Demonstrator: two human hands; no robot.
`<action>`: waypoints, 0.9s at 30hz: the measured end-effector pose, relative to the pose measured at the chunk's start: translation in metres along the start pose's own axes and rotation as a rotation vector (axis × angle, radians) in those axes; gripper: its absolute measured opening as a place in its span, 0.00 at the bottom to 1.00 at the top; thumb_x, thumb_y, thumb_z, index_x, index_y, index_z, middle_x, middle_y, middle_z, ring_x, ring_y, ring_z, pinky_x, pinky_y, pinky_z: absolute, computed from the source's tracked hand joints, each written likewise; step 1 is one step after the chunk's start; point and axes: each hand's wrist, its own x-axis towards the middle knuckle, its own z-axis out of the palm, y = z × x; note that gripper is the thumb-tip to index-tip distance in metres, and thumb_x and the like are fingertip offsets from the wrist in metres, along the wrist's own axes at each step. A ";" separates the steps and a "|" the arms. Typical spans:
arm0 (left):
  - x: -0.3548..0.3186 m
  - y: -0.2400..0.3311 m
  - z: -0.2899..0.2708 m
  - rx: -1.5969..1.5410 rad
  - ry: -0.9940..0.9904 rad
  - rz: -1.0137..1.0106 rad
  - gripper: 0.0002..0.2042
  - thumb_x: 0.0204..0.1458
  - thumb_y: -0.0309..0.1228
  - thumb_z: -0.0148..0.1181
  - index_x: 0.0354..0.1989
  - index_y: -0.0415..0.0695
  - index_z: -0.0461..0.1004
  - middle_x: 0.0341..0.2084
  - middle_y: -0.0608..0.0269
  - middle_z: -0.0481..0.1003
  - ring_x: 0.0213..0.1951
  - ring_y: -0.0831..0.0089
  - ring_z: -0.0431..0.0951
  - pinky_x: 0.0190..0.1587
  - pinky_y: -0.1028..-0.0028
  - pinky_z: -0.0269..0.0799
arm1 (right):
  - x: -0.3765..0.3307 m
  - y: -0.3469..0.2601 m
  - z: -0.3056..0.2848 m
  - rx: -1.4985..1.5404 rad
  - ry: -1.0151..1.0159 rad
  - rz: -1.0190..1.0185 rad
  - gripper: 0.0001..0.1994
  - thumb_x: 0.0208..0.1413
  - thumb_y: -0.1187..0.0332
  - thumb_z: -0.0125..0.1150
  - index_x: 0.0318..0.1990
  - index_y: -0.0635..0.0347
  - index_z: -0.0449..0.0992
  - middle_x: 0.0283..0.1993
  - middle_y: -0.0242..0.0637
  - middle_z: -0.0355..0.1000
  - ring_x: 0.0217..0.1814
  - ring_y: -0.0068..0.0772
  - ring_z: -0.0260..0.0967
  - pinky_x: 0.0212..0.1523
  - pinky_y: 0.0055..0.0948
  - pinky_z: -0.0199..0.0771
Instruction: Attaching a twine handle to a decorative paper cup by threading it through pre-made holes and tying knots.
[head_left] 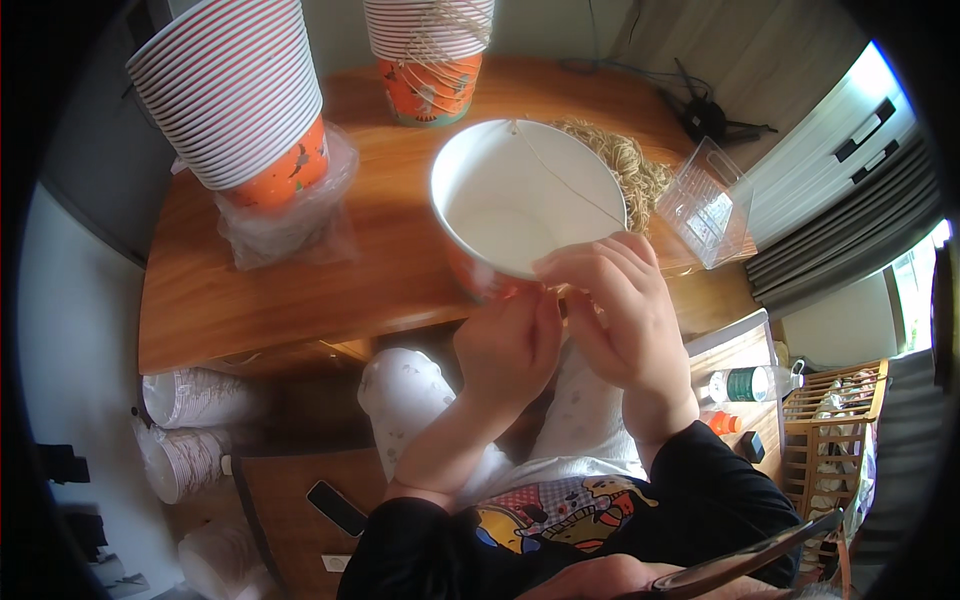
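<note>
A white paper bowl (pixel 520 205) with an orange patterned outside is tilted toward me above the table's near edge. A thin string (pixel 560 180) runs across its mouth from the far rim to the near rim. My left hand (pixel 508 345) grips the bowl from below at its near side. My right hand (pixel 615 300) pinches the near rim where the string ends. Both forearms rise from my lap.
On the wooden table (pixel 300 280) stand a tall stack of bowls (pixel 235 95) in a plastic wrap and a second stack (pixel 430 45) with strings. A pile of twine (pixel 625 160) and a clear plastic box (pixel 705 205) lie right. More bowl stacks (pixel 190 430) lie on the floor.
</note>
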 end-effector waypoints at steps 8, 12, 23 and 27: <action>0.002 0.003 -0.007 0.021 0.020 0.004 0.06 0.56 0.31 0.55 0.31 0.44 0.75 0.17 0.58 0.73 0.19 0.62 0.75 0.22 0.67 0.67 | -0.004 0.001 0.009 0.095 0.011 0.106 0.11 0.49 0.79 0.54 0.41 0.60 0.72 0.38 0.39 0.74 0.39 0.43 0.72 0.47 0.38 0.68; 0.002 0.013 -0.019 -0.088 0.057 -0.096 0.08 0.58 0.32 0.55 0.32 0.40 0.74 0.13 0.64 0.68 0.15 0.77 0.68 0.19 0.74 0.60 | -0.015 -0.002 0.016 0.148 0.249 0.077 0.14 0.47 0.86 0.52 0.42 0.64 0.72 0.41 0.44 0.75 0.41 0.43 0.74 0.42 0.35 0.74; -0.001 0.003 -0.028 -1.078 -0.258 -0.447 0.08 0.60 0.31 0.57 0.42 0.40 0.76 0.29 0.70 0.76 0.28 0.87 0.70 0.31 0.85 0.64 | -0.054 -0.010 0.039 0.453 0.362 -0.015 0.13 0.42 0.88 0.58 0.37 0.64 0.72 0.43 0.47 0.76 0.44 0.45 0.76 0.46 0.35 0.77; -0.001 -0.007 -0.029 -1.112 -0.235 -0.476 0.07 0.59 0.30 0.59 0.41 0.41 0.76 0.29 0.72 0.75 0.29 0.88 0.68 0.33 0.87 0.62 | -0.058 -0.006 0.041 0.471 0.350 0.046 0.14 0.41 0.87 0.60 0.37 0.64 0.72 0.43 0.47 0.76 0.46 0.44 0.77 0.47 0.34 0.77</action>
